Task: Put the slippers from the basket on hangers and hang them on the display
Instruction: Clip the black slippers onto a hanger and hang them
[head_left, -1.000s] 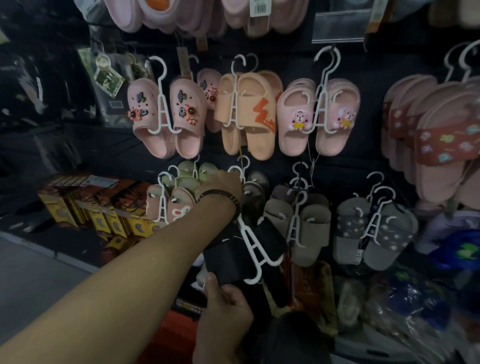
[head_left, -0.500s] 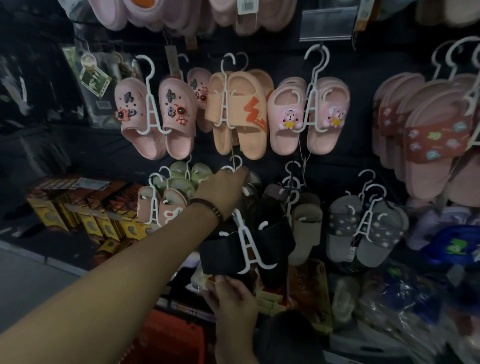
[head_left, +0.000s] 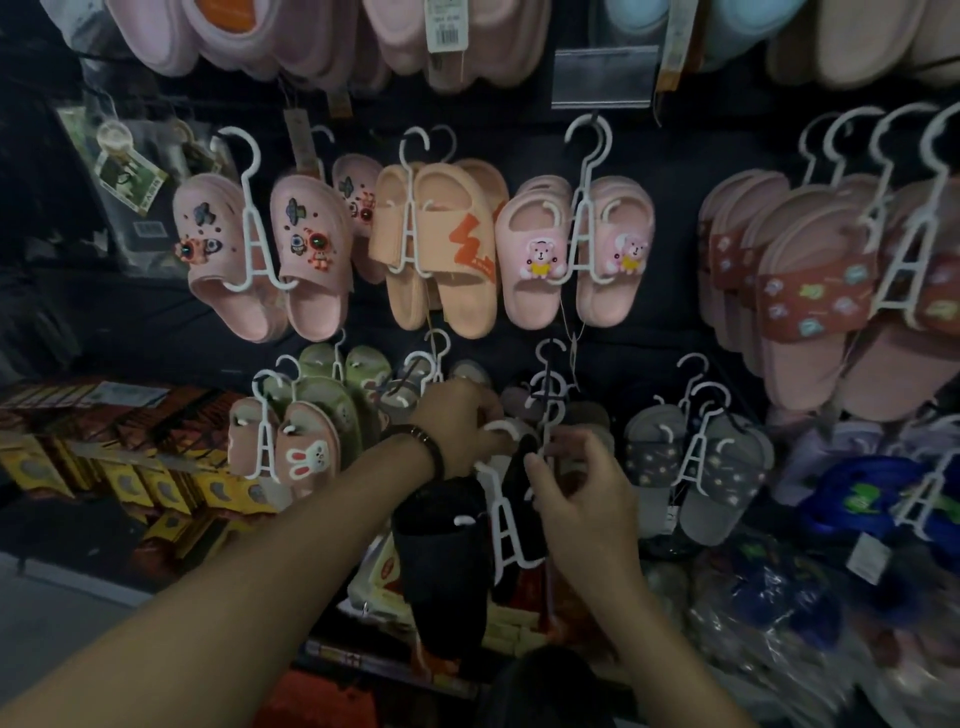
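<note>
Left hand (head_left: 457, 431) is gripping the hook end of the white hanger (head_left: 503, 525), fingers curled tight round the top of it. Right hand (head_left: 582, 499) is up just beside the hanger's neck with thumb and fingertips curled in a pinch, but honestly I can't tell what it's pinching, it's too dark in there.

The black slippers (head_left: 441, 551) are hanging off that hanger, one each side, dangling in front of the bottom row of the display (head_left: 675, 171). So they're on the hanger already, and as far as I can see the hook isn't sitting on anything yet.

What looks like a dark peg (head_left: 545, 395) is poking out right above the right hand, and I'm guessing that's the target. Tip for doing this bit well: hold the hook upright with its open side facing the peg tip, slide it fully on, and only then let go, low hand first. The pair looks heavy enough to swing.

Neighbours are crowding in. The grey slippers (head_left: 696, 478) are hanging just to the right, and the pink bunny slippers (head_left: 306, 447) with the green slippers (head_left: 332, 384) behind them are on the left, so watch for tangled hooks. The peach slippers (head_left: 457, 249) are hanging in the row above.
</note>
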